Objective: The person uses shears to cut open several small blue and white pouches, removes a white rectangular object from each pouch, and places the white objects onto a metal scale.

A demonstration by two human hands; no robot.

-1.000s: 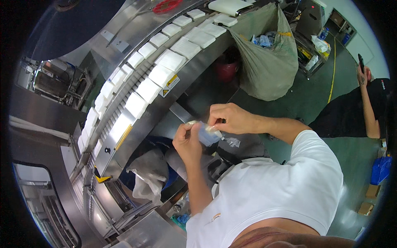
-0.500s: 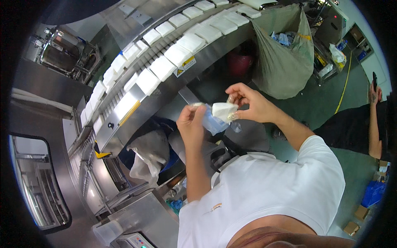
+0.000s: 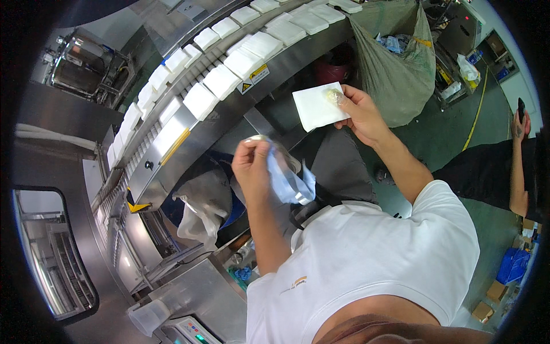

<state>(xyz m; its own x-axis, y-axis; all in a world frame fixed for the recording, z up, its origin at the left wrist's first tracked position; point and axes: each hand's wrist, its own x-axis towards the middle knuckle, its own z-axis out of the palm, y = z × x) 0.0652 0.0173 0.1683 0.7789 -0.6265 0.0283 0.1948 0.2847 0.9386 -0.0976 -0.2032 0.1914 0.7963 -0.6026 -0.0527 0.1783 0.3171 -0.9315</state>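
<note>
In my right hand (image 3: pixel 362 117), a flat white folded pad (image 3: pixel 314 109) is pinched at its right edge, held up in front of the conveyor. Something shiny and clear covers the thumb tip. My left hand (image 3: pixel 251 163) grips the top of a crumpled light-blue plastic wrapper (image 3: pixel 291 182), which hangs down to the right, blurred by motion. A gap separates wrapper and pad. Beyond both hands, a curved conveyor (image 3: pixel 195 71) carries rows of similar white pads (image 3: pixel 220 81).
A large grey-green cloth sack (image 3: pixel 389 94) with blue scraps inside hangs at the far right. Below the conveyor, a blue bin (image 3: pixel 234 215) holds a whitish plastic bag (image 3: pixel 201 209). A digital scale (image 3: pixel 192 329) is at the lower left. Another person's hand (image 3: pixel 520 127) holds a dark phone-like object at right.
The white pad has come out of the blue wrapper. My right hand has moved up and right with it, while my left hand has drawn slightly left and down with the wrapper.
</note>
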